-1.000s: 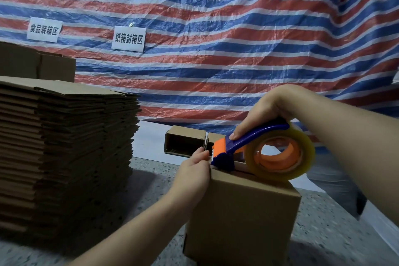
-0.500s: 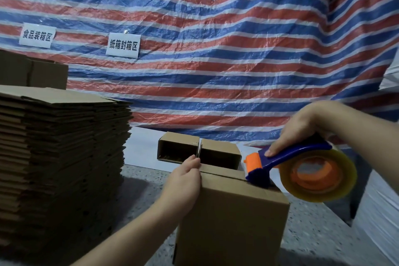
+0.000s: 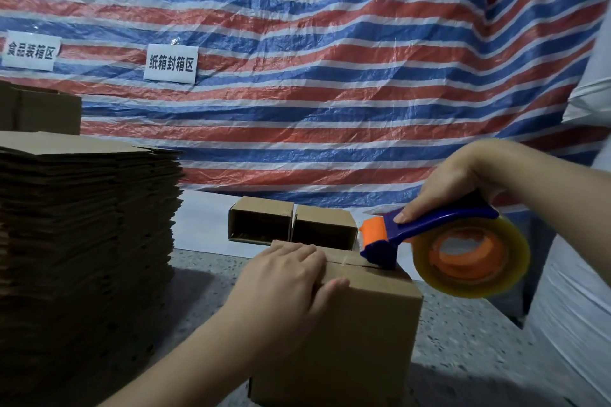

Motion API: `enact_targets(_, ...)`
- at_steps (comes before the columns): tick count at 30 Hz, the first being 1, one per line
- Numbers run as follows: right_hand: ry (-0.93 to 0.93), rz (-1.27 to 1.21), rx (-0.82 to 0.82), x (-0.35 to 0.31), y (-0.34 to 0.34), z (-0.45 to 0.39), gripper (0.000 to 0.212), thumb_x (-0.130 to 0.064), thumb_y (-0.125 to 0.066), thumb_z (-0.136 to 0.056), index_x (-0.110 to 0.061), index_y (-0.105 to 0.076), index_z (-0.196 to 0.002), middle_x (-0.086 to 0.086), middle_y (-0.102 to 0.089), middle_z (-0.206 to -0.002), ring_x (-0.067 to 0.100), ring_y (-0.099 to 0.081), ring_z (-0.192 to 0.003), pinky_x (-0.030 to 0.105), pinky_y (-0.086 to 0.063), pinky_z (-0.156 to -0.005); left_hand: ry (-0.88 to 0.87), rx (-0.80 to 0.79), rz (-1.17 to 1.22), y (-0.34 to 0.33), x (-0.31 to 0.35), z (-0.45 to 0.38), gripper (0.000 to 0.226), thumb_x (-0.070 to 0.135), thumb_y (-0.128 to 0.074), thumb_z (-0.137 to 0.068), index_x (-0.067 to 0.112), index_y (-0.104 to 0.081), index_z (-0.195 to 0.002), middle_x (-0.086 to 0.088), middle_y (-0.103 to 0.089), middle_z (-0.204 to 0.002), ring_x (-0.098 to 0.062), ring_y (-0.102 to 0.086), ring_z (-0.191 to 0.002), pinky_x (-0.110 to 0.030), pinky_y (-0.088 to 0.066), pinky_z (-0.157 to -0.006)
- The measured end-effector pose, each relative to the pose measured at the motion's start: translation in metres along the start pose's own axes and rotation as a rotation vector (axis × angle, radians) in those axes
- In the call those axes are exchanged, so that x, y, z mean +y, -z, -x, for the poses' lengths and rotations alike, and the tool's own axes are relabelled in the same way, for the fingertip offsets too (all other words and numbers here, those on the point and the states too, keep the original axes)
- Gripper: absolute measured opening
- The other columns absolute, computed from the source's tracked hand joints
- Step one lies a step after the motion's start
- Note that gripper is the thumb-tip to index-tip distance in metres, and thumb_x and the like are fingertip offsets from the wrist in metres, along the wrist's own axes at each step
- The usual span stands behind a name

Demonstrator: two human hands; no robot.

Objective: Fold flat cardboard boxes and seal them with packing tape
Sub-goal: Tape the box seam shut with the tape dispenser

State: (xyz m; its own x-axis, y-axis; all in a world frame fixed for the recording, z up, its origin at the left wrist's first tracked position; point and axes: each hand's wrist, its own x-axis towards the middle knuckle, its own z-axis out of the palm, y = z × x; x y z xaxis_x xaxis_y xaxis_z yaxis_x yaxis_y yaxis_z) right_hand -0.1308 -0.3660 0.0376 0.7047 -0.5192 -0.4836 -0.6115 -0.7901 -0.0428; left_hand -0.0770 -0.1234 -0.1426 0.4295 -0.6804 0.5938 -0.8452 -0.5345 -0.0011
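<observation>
A folded cardboard box stands upright on a speckled grey table, near and a little right of centre, with its top flaps closed so that a seam runs across the top. The left hand lies flat over the near left part of the box top, fingers straight and together, pressing down on the flaps, while the thumb reaches over the near top edge onto the front face. The right hand grips the blue handle of a tape dispenser, its fingers curled round the handle and one fingertip lying along the handle's upper side. The dispenser's orange and blue head touches the far right end of the box top at the seam, and its roll of clear tape on an orange core hangs just past the right edge of the box, off the table. A glossy strip along the seam may be tape, but this cannot be told for sure. To the left stands a tall stack of flat cardboard, well apart from the box. At the far edge of the table two open boxes lie on their sides, touching one another, their openings facing the camera. Behind everything hangs a red, white and blue striped tarp carrying two white paper signs with Chinese lettering.
</observation>
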Motion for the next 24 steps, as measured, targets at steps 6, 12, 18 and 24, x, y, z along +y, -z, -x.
enact_targets(6,-0.078,0.019,0.007,0.042,0.008,0.017,0.114,-0.077,-0.088,-0.027,-0.008,-0.07,-0.116,0.011,-0.077,-0.097,0.022,-0.074,-0.079,0.031,-0.058,-0.069,0.01,-0.007,0.014,0.001,0.001,0.002,0.087,0.071,0.006,-0.081,0.032,-0.053,-0.132,0.014,-0.056,-0.137,-0.005,-0.047,-0.127,-0.023,-0.032,-0.109)
enact_targets(12,-0.083,0.05,-0.028,0.051,-0.013,0.001,0.094,-0.077,-0.079,-0.05,-0.012,-0.068,-0.117,0.009,-0.077,-0.099,0.022,-0.074,-0.087,0.034,-0.059,-0.086,0.017,-0.084,0.018,0.006,0.001,0.002,0.081,0.075,0.003,-0.086,0.037,-0.029,-0.151,0.015,-0.04,-0.152,-0.003,-0.033,-0.14,-0.021,-0.017,-0.115)
enact_targets(18,-0.102,0.062,0.037,0.049,-0.016,0.001,0.075,-0.076,-0.072,-0.068,-0.016,-0.068,-0.113,0.002,-0.078,-0.087,0.015,-0.075,-0.075,0.026,-0.058,-0.068,-0.046,-0.221,-0.133,0.014,0.017,-0.006,0.102,0.082,0.025,-0.062,0.037,0.01,-0.152,0.009,-0.004,-0.163,-0.012,0.001,-0.15,-0.047,0.008,-0.121)
enact_targets(24,-0.094,0.017,0.04,0.051,-0.02,-0.001,0.076,-0.075,-0.07,-0.071,-0.015,-0.068,-0.116,0.004,-0.078,-0.092,0.016,-0.075,-0.079,0.026,-0.058,-0.07,-0.164,-0.255,-0.017,-0.011,0.063,-0.029,0.085,0.077,-0.021,-0.089,0.026,-0.004,-0.155,0.003,-0.009,-0.164,-0.017,-0.006,-0.15,-0.045,0.0,-0.12)
